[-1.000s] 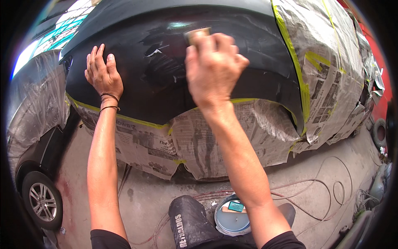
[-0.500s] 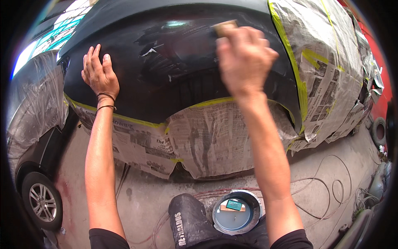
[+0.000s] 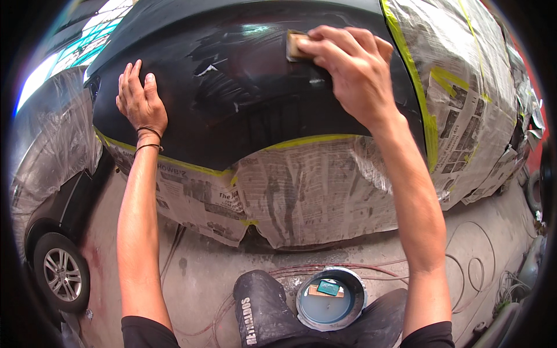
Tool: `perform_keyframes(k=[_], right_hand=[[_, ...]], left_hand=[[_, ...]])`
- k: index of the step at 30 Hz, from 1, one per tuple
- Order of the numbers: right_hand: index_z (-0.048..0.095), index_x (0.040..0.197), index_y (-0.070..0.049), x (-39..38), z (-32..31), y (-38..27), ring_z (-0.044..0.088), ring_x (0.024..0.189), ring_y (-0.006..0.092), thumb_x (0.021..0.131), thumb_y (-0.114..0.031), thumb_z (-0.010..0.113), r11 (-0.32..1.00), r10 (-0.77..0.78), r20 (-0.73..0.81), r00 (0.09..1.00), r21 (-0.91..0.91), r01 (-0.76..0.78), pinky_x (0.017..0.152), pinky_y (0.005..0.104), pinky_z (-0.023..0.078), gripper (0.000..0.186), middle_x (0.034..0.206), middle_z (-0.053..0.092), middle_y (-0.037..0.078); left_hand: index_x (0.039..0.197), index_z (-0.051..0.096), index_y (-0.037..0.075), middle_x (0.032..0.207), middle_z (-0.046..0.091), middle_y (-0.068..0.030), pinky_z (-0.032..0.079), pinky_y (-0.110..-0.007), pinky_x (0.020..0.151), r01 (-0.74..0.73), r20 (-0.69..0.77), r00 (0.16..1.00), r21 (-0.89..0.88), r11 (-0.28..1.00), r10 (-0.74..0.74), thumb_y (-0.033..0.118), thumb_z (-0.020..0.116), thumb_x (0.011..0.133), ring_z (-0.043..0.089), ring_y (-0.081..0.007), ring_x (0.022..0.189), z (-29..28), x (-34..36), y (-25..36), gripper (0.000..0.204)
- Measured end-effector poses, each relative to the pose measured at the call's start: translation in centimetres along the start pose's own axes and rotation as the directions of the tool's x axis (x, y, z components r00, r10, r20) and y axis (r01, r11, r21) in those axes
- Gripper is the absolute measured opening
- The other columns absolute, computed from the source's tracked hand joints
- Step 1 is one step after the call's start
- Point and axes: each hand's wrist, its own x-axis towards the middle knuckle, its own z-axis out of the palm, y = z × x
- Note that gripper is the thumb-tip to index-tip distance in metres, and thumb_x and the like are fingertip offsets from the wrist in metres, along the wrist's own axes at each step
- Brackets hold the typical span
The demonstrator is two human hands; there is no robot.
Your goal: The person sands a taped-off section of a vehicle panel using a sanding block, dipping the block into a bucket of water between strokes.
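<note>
The dark grey car body panel (image 3: pixel 243 98) fills the upper middle, with lighter scuffs and glossy patches. My left hand (image 3: pixel 140 101) lies on its left part, fingers spread loosely, with thin dark bands at the wrist. My right hand (image 3: pixel 360 75) grips a small tan block (image 3: pixel 297 46) against the upper right of the panel, fingertips and thumb on it. Yellow tape (image 3: pixel 301 141) and newspaper masking (image 3: pixel 301 191) border the panel below and to the right. A bucket (image 3: pixel 358 301) of greyish water between my legs has a teal rectangular pad (image 3: pixel 328 287) and a wooden piece in it.
A plastic-draped dark car (image 3: pixel 46 151) with its wheel (image 3: pixel 61 272) stands at the left. Hoses (image 3: pixel 470 261) lie coiled on the concrete floor (image 3: pixel 203 267). A tyre (image 3: pixel 532 191) and grey cylindrical objects (image 3: pixel 525 272) line the far right, near a red surface.
My right hand and forearm have moved rightward over the last second. The block went right, then slightly back left and down since half a second ago. My left hand has stayed nearly still.
</note>
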Motion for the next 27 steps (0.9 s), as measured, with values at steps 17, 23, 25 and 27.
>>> perform_keyframes(k=[17,23,25,27], right_hand=[[0.086,0.12,-0.031,2.3,-1.7,1.0,0.068,0.127,0.019,0.094,-0.011,0.082,0.966,-0.213,0.09,0.973,0.168,0.196,0.11,0.0438,0.044,0.033,0.134,0.079,-0.012],[0.086,0.123,-0.027,5.5,1.3,0.7,0.068,0.129,0.0175,0.097,-0.012,0.083,0.962,-0.245,0.174,0.954,0.163,0.218,0.113,0.0399,0.042,0.03,0.135,0.079,-0.012],[0.085,0.125,-0.029,4.9,0.2,2.4,0.068,0.131,0.0171,0.098,-0.014,0.083,0.965,-0.254,0.183,0.95,0.106,0.238,0.113,0.0404,0.043,0.031,0.136,0.079,-0.012],[0.085,0.127,-0.03,4.3,0.1,2.3,0.069,0.13,0.0172,0.098,-0.012,0.083,0.974,-0.217,0.181,0.959,0.105,0.201,0.112,0.0407,0.045,0.034,0.136,0.08,-0.011]], left_hand=[[0.164,0.063,0.019,0.175,0.055,-0.009,0.024,-0.053,0.137,-0.015,-0.013,1.0,0.012,1.0,0.016,0.043,0.049,0.12,0.044,-0.0325,0.166,0.0,0.3,0.2,0.052],[0.164,0.063,0.019,0.175,0.055,-0.0089,0.024,-0.054,0.137,-0.003,0.012,1.0,0.01,1.0,0.003,0.043,0.05,0.119,0.044,-0.0329,0.166,0.0,0.2,0.5,0.052],[0.163,0.063,0.019,0.175,0.055,-0.0089,0.024,-0.055,0.137,-0.01,-0.005,1.0,0.017,1.0,0.01,0.042,0.05,0.119,0.044,-0.0333,0.166,-0.1,0.5,0.5,0.052],[0.163,0.063,0.019,0.175,0.055,-0.009,0.024,-0.055,0.137,-0.005,-0.012,1.0,0.011,1.0,0.005,0.042,0.051,0.119,0.044,-0.034,0.166,0.0,0.4,0.7,0.051]])
